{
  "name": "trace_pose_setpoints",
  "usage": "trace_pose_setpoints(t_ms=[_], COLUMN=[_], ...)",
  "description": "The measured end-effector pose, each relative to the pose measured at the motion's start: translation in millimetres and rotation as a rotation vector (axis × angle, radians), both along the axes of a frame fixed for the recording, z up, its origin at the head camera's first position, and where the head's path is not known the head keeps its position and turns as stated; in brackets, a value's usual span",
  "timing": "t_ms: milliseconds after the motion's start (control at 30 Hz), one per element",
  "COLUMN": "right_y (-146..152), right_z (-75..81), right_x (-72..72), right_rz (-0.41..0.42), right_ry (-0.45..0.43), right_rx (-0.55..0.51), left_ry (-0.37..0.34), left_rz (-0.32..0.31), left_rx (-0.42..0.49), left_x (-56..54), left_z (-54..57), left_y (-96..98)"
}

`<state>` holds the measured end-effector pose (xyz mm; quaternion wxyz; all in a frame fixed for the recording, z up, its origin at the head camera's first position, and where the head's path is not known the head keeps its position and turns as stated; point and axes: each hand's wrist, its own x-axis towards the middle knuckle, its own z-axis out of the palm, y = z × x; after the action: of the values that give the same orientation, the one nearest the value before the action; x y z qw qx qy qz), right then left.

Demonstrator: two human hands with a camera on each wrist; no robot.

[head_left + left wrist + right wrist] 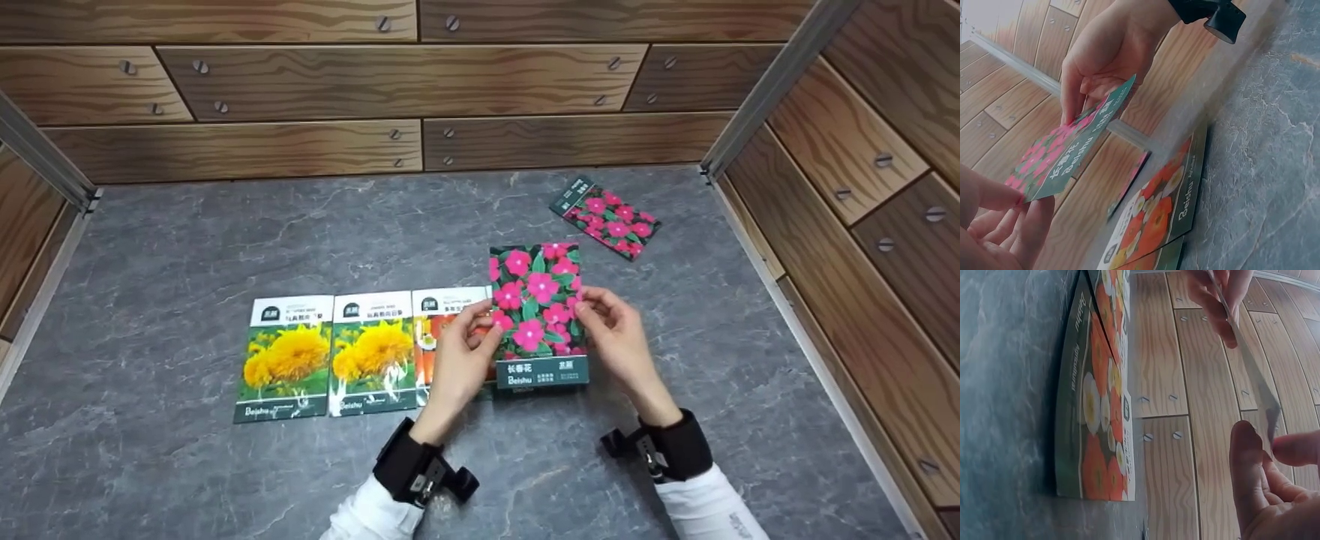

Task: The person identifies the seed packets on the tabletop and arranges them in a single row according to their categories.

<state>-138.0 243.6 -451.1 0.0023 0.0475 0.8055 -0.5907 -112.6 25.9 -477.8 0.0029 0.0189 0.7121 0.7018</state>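
Both hands hold up a seed packet (536, 300) printed with pink flowers, raised above the tabletop. My left hand (459, 364) pinches its left edge between thumb and fingers. At the opposite edge, my right hand (621, 341) pinches it the same way. Seen in the right wrist view, the raised packet (1255, 377) is tilted nearly edge-on. Below it lie orange-flower packets (1154, 216), side by side; in the head view one orange-flower packet (429, 352) is partly covered by the left hand and the held packet.
Two yellow-flower packets (286, 367) lie in a row left of the orange one. A second pink-flower packet (611, 217) rests askew at the back right. Wood-patterned walls (405, 82) border the grey marbled tabletop (165, 247) at the back and sides.
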Motion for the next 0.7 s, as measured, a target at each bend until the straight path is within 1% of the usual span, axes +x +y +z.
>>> trace_pose_setpoints(t_ms=[100, 233, 333, 433, 533, 700], right_y=[3.6, 9.8, 16.0, 24.1, 34.2, 52.0], right_z=[1.2, 2.3, 3.5, 5.1, 6.5, 6.7], right_x=[-0.6, -2.9, -6.6, -13.1, -21.5, -35.4], right_rz=[0.002, 0.021, 0.052, 0.082, 0.096, 0.116], right_ry=[-0.002, -0.008, -0.017, -0.024, -0.026, -0.053], right_rx=[0.017, 0.051, 0.091, 0.118, 0.139, 0.165], left_ry=[-0.003, -0.040, -0.062, -0.050, -0.034, -0.064], left_rz=[-0.011, -0.048, -0.059, -0.039, -0.022, -0.014], left_rx=[-0.005, 0.012, 0.019, 0.000, -0.011, -0.027], left_x=[2.0, 4.3, 3.1, -0.6, -7.0, -18.1], left_z=[0.3, 2.3, 2.4, 1.0, 0.1, 0.7], left_y=[0.7, 2.4, 7.9, 17.5, 28.6, 47.3])
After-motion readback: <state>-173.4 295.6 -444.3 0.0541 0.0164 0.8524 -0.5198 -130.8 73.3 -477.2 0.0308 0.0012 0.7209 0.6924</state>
